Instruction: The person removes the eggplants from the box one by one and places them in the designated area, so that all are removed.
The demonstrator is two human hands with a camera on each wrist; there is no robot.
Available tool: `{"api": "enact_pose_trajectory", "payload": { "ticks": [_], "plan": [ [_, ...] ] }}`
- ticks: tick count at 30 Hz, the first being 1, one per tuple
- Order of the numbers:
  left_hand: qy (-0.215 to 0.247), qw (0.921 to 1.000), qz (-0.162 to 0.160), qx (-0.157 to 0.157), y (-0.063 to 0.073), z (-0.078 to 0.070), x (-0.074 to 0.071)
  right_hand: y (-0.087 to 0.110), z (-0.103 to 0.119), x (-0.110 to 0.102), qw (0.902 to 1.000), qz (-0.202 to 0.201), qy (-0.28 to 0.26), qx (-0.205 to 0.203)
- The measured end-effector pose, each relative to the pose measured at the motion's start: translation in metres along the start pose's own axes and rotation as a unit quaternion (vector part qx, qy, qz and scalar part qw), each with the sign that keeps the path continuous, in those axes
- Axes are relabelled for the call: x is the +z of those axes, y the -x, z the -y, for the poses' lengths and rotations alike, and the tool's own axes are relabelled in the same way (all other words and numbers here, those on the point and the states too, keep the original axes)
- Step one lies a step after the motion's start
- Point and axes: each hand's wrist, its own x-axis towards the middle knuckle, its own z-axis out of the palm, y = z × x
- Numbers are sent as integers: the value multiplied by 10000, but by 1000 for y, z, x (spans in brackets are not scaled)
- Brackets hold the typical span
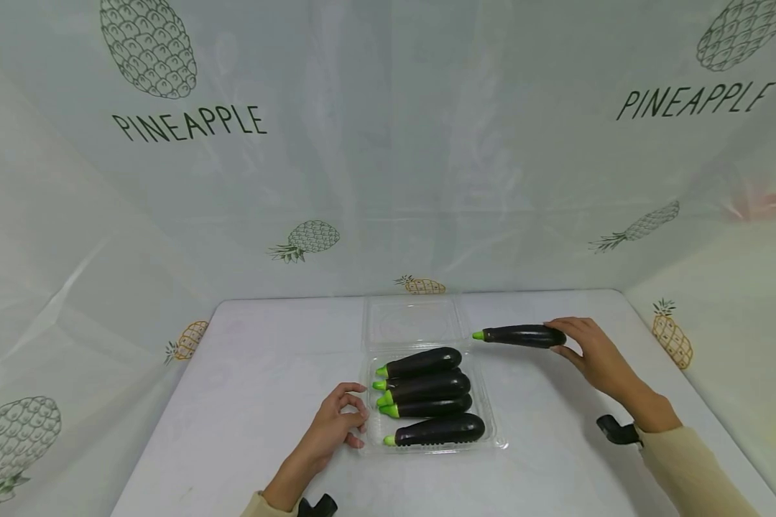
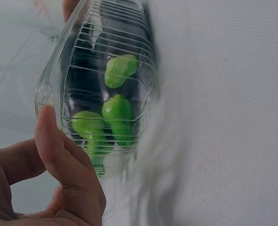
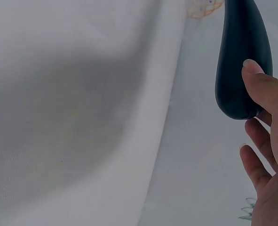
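Near the back right, my right hand (image 1: 585,352) holds an eggplant (image 1: 524,336) by its thick end, thumb on one side and fingers on the other. Its green stem points left, and it hangs above the table, casting a shadow. In the right wrist view the thumb presses on the dark eggplant (image 3: 244,61). A clear plastic clamshell container (image 1: 491,424) holds several eggplants (image 1: 430,386) lying side by side, stems to the left. At its left edge, my left hand (image 1: 336,420) has loosely bent fingers. In the left wrist view one fingertip (image 2: 47,115) touches the container's rim (image 2: 47,89).
The container's clear lid (image 1: 414,323) lies folded back behind its base. Everything stands on a white table (image 1: 252,373). Pineapple-printed sheeting (image 1: 427,158) hangs behind the table and along both sides. Black wrist mounts (image 1: 617,431) sit at both sleeves.
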Motion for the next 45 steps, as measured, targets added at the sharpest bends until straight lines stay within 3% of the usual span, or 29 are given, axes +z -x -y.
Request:
{"api": "enact_pose_trajectory", "payload": {
  "ticks": [17,33,40,45],
  "plan": [
    [7,10000,-28,28,-1,2,0,5,-26,6,9955,553,-5,769],
    [-8,10000,-44,12,-1,2,0,-16,-44,26,9924,1168,119,376],
    [-4,10000,-33,18,-1,2,0,-21,-49,31,9832,1695,158,660],
    [-2,10000,-21,17,0,1,0,-23,-49,35,9806,1772,215,806]
  ]
}}
